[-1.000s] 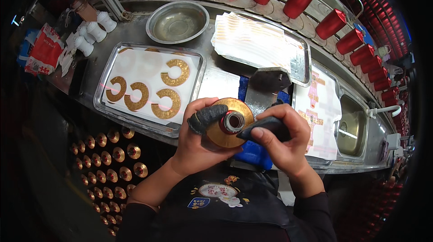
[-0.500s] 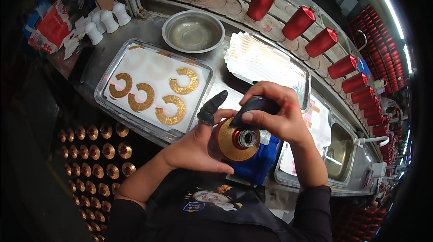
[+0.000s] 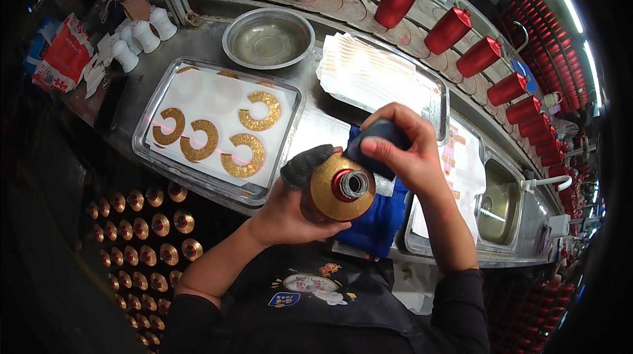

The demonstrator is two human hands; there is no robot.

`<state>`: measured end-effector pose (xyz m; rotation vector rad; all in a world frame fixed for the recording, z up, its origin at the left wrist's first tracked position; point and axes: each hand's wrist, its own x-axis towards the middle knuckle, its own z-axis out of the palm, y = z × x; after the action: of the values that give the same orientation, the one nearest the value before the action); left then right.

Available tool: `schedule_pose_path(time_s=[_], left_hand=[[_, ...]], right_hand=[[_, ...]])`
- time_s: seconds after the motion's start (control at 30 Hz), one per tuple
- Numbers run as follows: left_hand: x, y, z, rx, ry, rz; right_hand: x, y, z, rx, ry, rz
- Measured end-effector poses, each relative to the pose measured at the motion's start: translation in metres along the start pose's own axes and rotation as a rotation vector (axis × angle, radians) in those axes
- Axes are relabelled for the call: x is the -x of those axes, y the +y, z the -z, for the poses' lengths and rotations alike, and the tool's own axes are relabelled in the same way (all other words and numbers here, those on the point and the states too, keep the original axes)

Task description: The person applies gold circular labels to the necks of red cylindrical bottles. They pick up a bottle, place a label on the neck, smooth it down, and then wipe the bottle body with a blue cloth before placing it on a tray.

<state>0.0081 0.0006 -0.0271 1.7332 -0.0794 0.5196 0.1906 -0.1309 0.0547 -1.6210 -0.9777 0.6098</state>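
My left hand (image 3: 283,217) is wrapped round a bottle (image 3: 328,197) with a gold shoulder and an open threaded neck, its mouth tipped toward me. A black cover (image 3: 306,164) sits on that hand's thumb. In my right hand (image 3: 414,159), a dark, flat pad (image 3: 376,151) is pinched between thumb and fingers, against the far right side of the gold shoulder. The bottle's lower body is mostly hidden. Behind it a blue cloth (image 3: 379,225) lies on the counter's edge. To the left, several gold C-shaped stickers (image 3: 252,155) lie on a white sheet in a metal tray (image 3: 137,131).
A metal bowl (image 3: 268,40) stands behind the tray. Beyond the counter, red bottles (image 3: 448,32) line a conveyor (image 3: 356,7). Stacked sheets (image 3: 369,73) fill another tray. A sink (image 3: 496,212) is at the right; several gold-topped bottles (image 3: 159,225) stand low at the left.
My left thumb has come down from pointing up to rest by the bottle's shoulder. The right hand and dark pad have shifted slightly along the shoulder. The conveyor bottles have moved right in view.
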Motion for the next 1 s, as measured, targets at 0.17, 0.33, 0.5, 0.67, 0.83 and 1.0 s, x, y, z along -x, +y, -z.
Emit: schedule_pose_path(time_s=[0.17,0.33,0.5,0.67,0.83,1.0], left_hand=[[0.006,-0.013,-0.024,-0.001,0.178,-0.106],[0.016,-0.020,-0.050,-0.247,0.395,-0.144],[0.008,-0.025,-0.066,-0.223,0.546,-0.219],[0.017,-0.030,-0.029,0.186,0.274,0.170],[0.010,-0.028,-0.016,-0.016,0.068,0.240],[-0.022,0.017,-0.008,-0.422,0.141,-0.042]], right_hand=[[0.031,0.006,-0.004,0.150,0.237,0.261],[0.091,-0.004,-0.040,0.504,0.296,0.587],[0.106,-0.006,-0.059,0.460,0.336,0.733],[0.084,-0.014,-0.056,0.523,0.082,0.905],[0.088,-0.017,-0.053,0.479,0.063,0.754],[0.126,-0.004,-0.016,-0.231,0.295,-0.132]])
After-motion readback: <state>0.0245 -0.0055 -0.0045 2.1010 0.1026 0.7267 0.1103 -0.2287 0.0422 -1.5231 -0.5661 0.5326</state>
